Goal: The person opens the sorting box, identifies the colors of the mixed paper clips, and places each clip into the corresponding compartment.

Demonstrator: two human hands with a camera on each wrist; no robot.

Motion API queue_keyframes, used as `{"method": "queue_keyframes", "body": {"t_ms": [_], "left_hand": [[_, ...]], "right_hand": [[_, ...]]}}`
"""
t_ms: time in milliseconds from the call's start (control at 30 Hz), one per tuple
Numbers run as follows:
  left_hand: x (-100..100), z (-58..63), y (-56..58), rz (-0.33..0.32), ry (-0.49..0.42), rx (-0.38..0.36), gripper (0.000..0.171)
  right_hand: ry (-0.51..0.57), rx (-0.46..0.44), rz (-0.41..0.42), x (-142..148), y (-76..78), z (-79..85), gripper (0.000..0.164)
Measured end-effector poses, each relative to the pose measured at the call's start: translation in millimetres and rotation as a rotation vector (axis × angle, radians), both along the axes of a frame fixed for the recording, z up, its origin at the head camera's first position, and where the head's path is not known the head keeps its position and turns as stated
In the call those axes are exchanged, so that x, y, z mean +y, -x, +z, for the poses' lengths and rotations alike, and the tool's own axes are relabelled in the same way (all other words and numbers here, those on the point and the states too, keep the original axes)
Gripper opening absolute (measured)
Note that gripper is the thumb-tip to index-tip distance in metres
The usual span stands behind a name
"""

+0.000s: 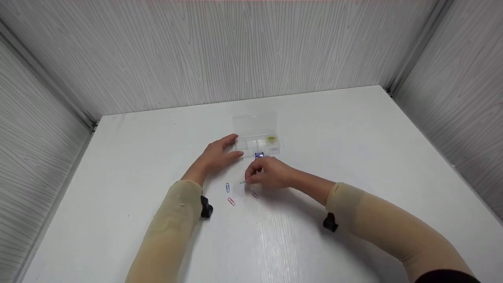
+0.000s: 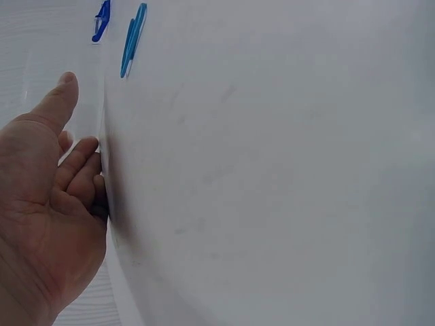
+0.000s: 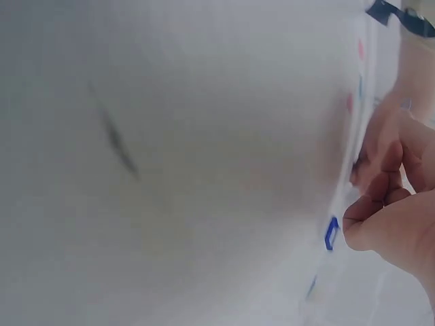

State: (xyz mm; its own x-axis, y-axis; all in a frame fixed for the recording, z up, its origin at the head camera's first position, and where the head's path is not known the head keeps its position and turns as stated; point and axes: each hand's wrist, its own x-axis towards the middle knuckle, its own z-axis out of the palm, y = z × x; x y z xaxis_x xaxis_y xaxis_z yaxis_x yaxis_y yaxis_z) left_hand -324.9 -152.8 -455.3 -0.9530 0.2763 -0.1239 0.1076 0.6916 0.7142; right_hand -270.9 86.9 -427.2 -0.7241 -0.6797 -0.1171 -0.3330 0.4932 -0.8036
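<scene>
My left hand (image 1: pixel 218 154) holds the left end of a clear compartment box (image 1: pixel 246 153), thumb near the front corner and index finger near the back one. Its transparent lid (image 1: pixel 254 122) stands raised behind it. A yellow piece (image 1: pixel 271 138) lies in a right-hand compartment. At the box's front edge is a dark blue piece (image 1: pixel 259 155), perhaps a latch. Just in front of the box, my right hand (image 1: pixel 272 173) pinches a thin pale paper clip (image 1: pixel 243 181) between thumb and fingers; only its end shows. The right wrist view hides this clip.
On the white table, a blue paper clip (image 1: pixel 227 187) and a red paper clip (image 1: pixel 231 201) lie in front of the hands. Another red paper clip (image 1: pixel 254 194) rests below my right hand. Pale wood-grain walls enclose the table at the back and sides.
</scene>
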Motion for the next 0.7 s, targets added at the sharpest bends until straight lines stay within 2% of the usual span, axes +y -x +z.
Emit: {"method": "queue_keyframes", "body": {"t_ms": [200, 333, 533, 700], "left_hand": [[1, -0.9, -0.7, 0.003, -0.022, -0.006, 0.074], [3, -1.5, -0.4, 0.021, -0.014, -0.033, 0.075], [3, -2.0, 0.7, 0.023, -0.018, -0.034, 0.075], [2, -0.7, -1.2, 0.018, -0.024, -0.035, 0.075]], "right_hand": [[0.039, 0.081, -0.133, 21, 20.1, 20.5, 0.005], [0.053, 0.093, -0.226, 34, 31.9, 26.9, 0.005], [0.07, 0.094, -0.349, 49, 47.4, 24.6, 0.007], [0.07, 0.07, -0.411, 54, 55.9, 17.3, 0.009]]}}
